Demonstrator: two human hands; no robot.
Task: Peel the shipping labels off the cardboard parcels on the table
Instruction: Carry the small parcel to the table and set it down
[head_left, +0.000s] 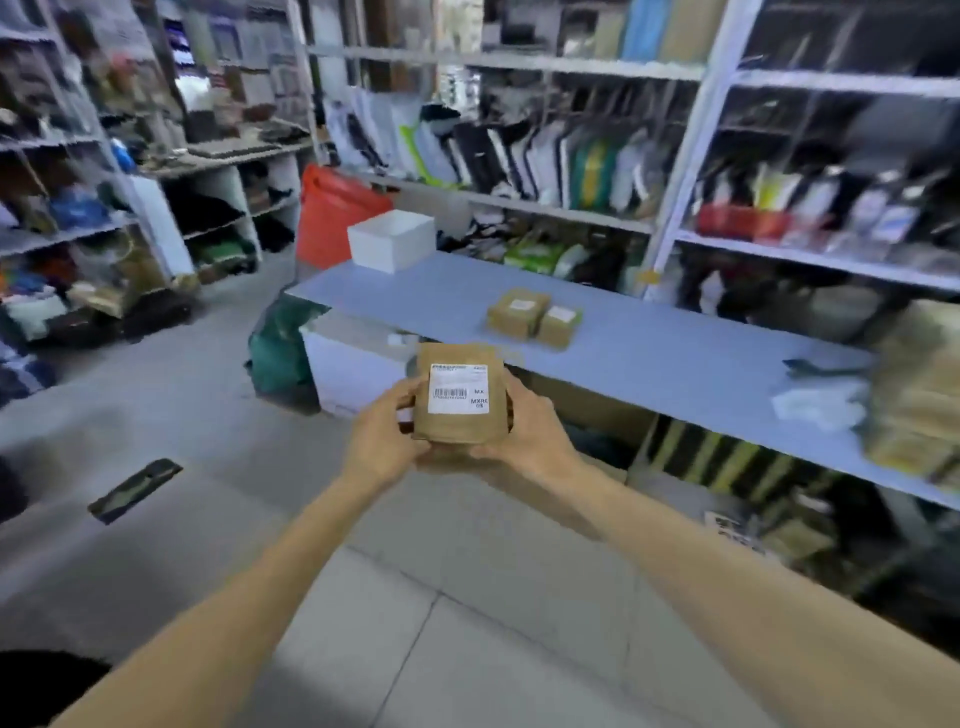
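Observation:
I hold a small brown cardboard parcel (461, 423) up in front of me, off the table. A white shipping label (458, 388) with a barcode lies flat on its upper face. My left hand (387, 434) grips the parcel's left edge, fingers curled round it. On the opposite side, my right hand (524, 434) grips the right edge and underside. Two more brown parcels (517, 310) (558, 325), each with a white label, lie side by side on the blue table (649, 353).
A white open box (392, 240) stands at the table's far left end, an orange bin (332, 215) behind it. Stacked cardboard (919, 405) and white scraps (815, 402) lie at the table's right. Stocked shelves line the walls. A dark object (135, 488) lies on the floor.

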